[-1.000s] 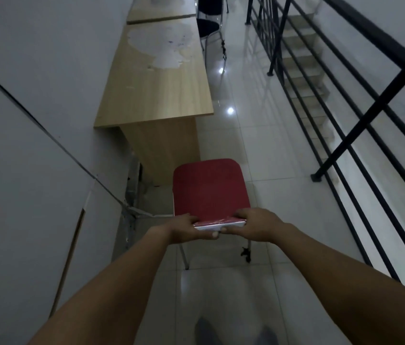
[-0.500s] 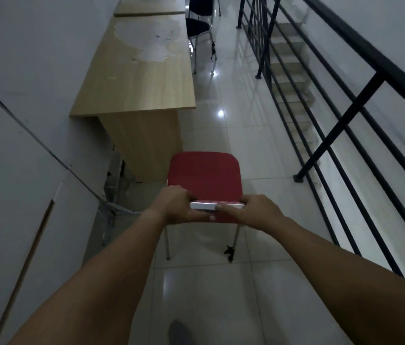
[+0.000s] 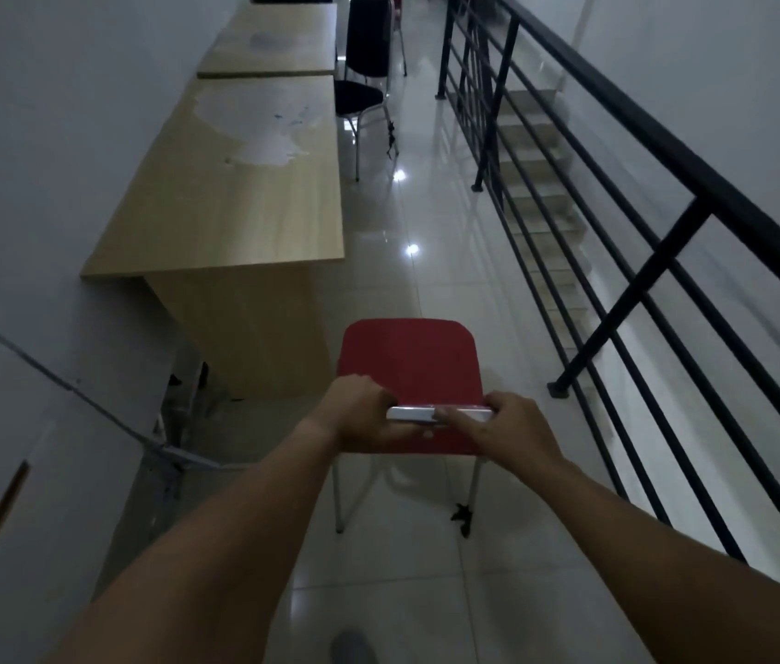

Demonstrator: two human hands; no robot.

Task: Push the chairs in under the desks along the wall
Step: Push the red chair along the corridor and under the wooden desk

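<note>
Red fabric is covering the chair [image 3: 409,371] that is being gripped by both hands at the top edge of its backrest, where a pale strip is showing between them. The left hand [image 3: 361,414] is being kept closed over the left end of that edge, with the fingers curled over the front, and the right hand [image 3: 505,431] is being kept closed over the right end, its thumb lying along the pale strip. The chair is being held out in the tiled aisle, just beyond the near end panel of the first wooden desk [image 3: 234,218] and to its right, not under it. The desk is being kept against the wall [image 3: 43,136] on the left, and its top is showing a large pale worn patch. A second desk [image 3: 277,45] is standing end to end behind it. A black chair [image 3: 364,59] is standing beside the joint of the two desks, its seat out in the aisle. A black railing [image 3: 642,242] is running along the right side, with stairs descending behind it. No brand, label or readable writing is being shown on any surface
</note>
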